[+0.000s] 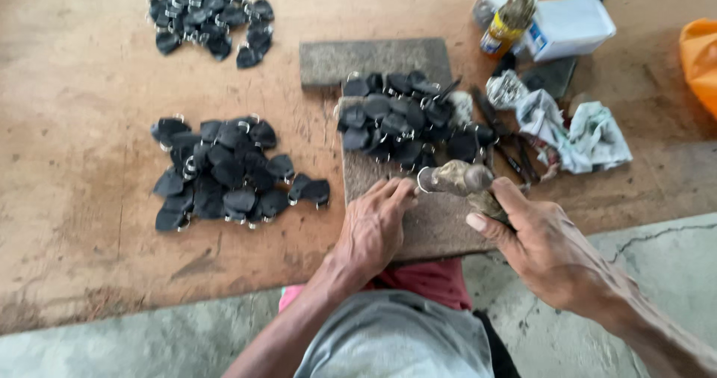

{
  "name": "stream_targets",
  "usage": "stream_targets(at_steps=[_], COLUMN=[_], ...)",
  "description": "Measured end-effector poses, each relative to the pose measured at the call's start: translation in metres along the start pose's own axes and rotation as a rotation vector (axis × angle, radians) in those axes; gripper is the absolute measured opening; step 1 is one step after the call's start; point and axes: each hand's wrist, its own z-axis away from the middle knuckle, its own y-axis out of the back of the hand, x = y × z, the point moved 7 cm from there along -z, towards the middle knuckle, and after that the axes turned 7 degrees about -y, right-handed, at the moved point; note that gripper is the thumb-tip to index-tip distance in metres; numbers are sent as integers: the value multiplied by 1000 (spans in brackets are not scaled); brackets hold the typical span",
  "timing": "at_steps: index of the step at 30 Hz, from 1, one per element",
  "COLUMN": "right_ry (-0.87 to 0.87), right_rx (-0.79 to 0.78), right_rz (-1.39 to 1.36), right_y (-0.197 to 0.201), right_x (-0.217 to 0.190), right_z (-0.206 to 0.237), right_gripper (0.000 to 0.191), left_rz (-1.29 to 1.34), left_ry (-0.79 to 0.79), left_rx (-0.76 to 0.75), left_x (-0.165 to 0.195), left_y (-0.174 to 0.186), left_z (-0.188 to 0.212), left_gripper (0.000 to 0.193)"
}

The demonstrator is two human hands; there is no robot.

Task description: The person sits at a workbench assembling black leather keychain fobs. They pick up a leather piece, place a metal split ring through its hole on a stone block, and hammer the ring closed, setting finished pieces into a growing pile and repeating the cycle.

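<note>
Head view: the left hand [373, 225] rests palm-down on the grey work slab [426, 221], fingertips pressed together on a small piece with a metal ring [423, 180] at the slab's middle. The piece itself is mostly hidden under the fingers; only the ring shows clearly. The right hand [541, 247] is clamped around the handle of a worn hammer [459, 178], whose head sits just beside the ring, touching or nearly so.

Handling judgement: the piece appears small, light and thin, with a flexible black body and a stiff wire ring. It likely slides easily on the slab, so pinning it flat by the black body, clear of the ring, gives the firmest hold. The hammer appears heavy at the head; grip is best low on the handle.

Beyond the hands, a heap of black tabs with rings [407, 124] lies at the slab's far end. Two more heaps [228, 170] [209, 16] lie on the brown bench [75, 124] to the left. To the right are crumpled rags [571, 128], a yellow bottle [504, 23] and a white tub [571, 23].
</note>
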Motion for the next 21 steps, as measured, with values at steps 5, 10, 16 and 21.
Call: stream_targets(at_steps=[5, 10, 16, 21], right_ry=[171, 232, 363, 89], right_rx=[328, 473, 488, 345], right_rz=[105, 301, 224, -66], right_y=[32, 14, 1, 11], right_x=[-38, -21, -15, 0], right_z=[-31, -80, -91, -77], right_gripper=[33, 40, 46, 35], left_rz=[224, 458, 405, 448], left_ry=[316, 418, 334, 206], left_rx=[80, 159, 88, 37], left_x=[-32, -48, -33, -23], left_y=[6, 39, 50, 21], left_z=[1, 22, 36, 10], left_gripper=[14, 16, 10, 5])
